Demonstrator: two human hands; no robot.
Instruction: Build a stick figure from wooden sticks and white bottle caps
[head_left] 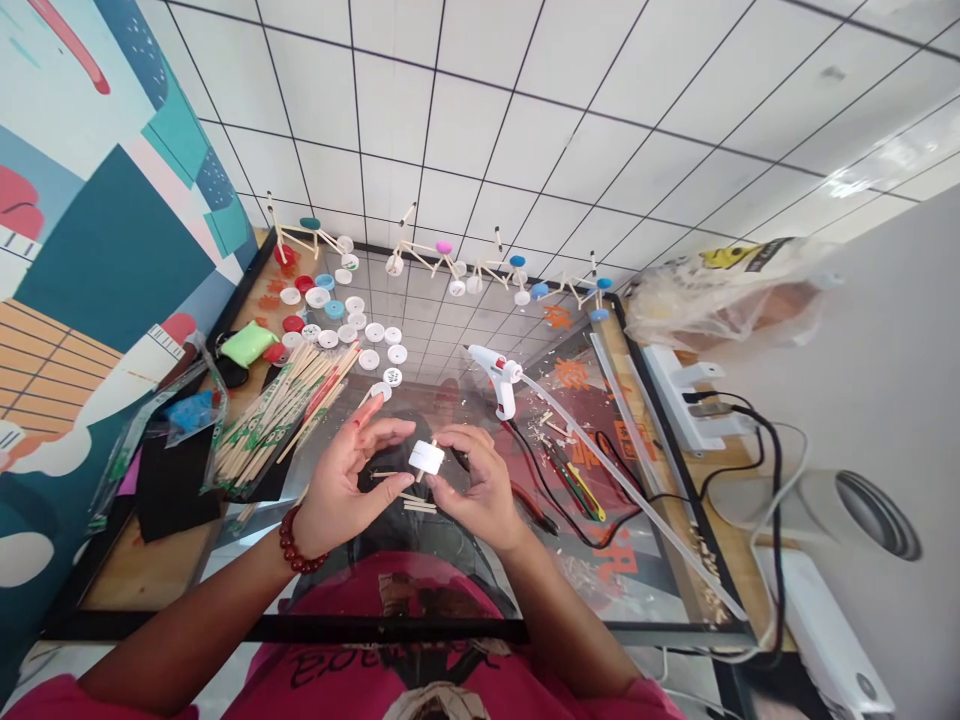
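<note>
A small white piece (pixel 426 458), resembling bottle caps pressed together, has a short wooden stick poking out at its top and bottom. My right hand (pixel 480 482) pinches it between thumb and fingertips. Close by on the other side, my left hand (pixel 358 468) has its fingers curved and apart, the thumb tip near the stick's lower end; whether it touches is unclear. Beneath the hands, short cut sticks (pixel 418 504) lie on the glass tabletop. A white glue gun (pixel 496 376) stands beyond my right hand. Left of my left hand is a heap of wooden sticks (pixel 281 420).
Bottle caps (pixel 328 338) in white, red and blue spread at the back left. Several stick-and-cap figures (pixel 444 250) line the far edge. A cutter (pixel 587 482), cables and a long glue stick (pixel 600 450) lie right. A power strip (pixel 686 400) and plastic bag (pixel 720 295) sit further right.
</note>
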